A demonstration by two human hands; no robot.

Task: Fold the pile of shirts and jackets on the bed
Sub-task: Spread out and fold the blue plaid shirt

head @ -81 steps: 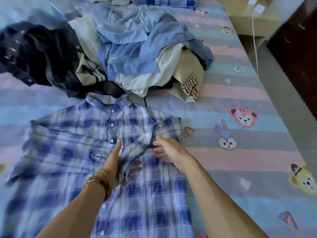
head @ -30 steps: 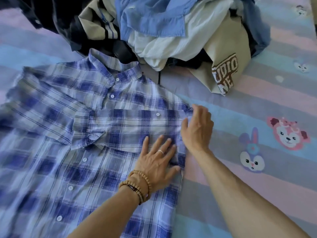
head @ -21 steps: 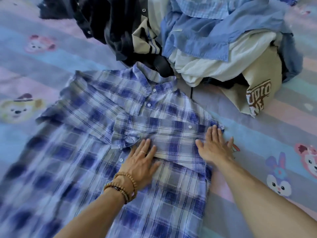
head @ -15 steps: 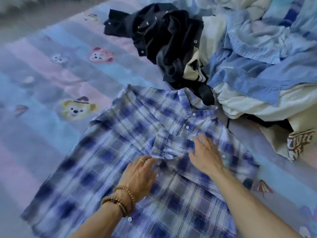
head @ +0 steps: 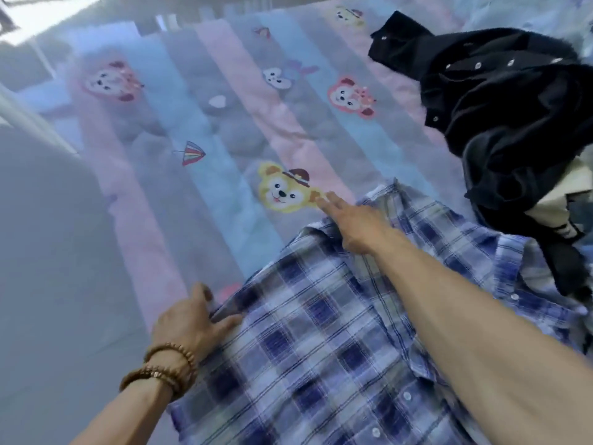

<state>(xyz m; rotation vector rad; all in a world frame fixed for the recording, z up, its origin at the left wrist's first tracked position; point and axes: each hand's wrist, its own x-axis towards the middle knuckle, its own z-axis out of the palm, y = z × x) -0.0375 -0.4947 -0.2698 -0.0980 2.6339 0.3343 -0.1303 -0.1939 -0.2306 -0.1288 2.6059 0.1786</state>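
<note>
A blue and white plaid shirt (head: 321, 335) lies spread, buttons up, on the bed across the lower middle and right. My left hand (head: 189, 319), with bead bracelets on the wrist, pinches the shirt's left edge between thumb and fingers. My right hand (head: 353, 220) reaches across the shirt's upper left part, fingers stretched out flat toward its far edge, holding nothing. A black jacket (head: 500, 101) tops the pile of clothes at the upper right, with a cream garment (head: 558, 200) showing under it.
The striped pastel bedspread (head: 224, 130) with cartoon animals stretches left and up from the shirt. The bed's left edge (head: 96, 200) drops to a grey floor (head: 41, 252) on the left.
The view has swung left, away from the pile. Both hands left the folded right sleeve and moved to the shirt's left side; my left hand took hold of the left edge.
</note>
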